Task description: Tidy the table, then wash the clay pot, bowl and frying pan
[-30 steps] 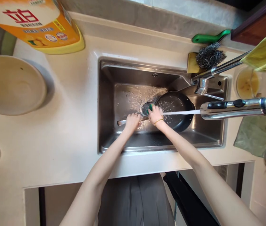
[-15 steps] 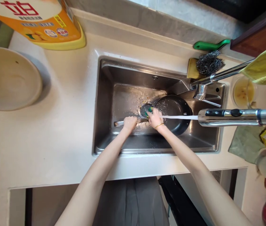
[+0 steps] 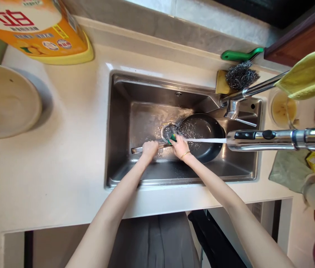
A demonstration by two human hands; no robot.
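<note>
A black frying pan (image 3: pixel 202 136) lies in the steel sink (image 3: pixel 124 111), its metal handle (image 3: pixel 136 149) pointing left. My left hand (image 3: pixel 149 148) is closed round that handle. At the pan's left rim my right hand (image 3: pixel 180 145), with a gold bangle on the wrist, is closed on a green sponge (image 3: pixel 172 138). Water streams from the pull-out tap head (image 3: pixel 258 140) onto my right hand and the pan. The drain (image 3: pixel 168 130) sits just behind the sponge.
A steel-wool ball (image 3: pixel 239 74) and a green-handled brush (image 3: pixel 238 56) lie at the sink's back right. A beige bowl (image 3: pixel 3 100) stands on the counter at left, under an orange detergent bottle (image 3: pixel 34 26). A yellow cloth (image 3: pixel 308 76), a cup (image 3: pixel 284 108) and a green rag (image 3: pixel 286 167) are at right.
Both hands stay on the pan handle and the sponge with small scrubbing shifts at the rim. The view has drifted slightly, so the sink sits a little further left.
</note>
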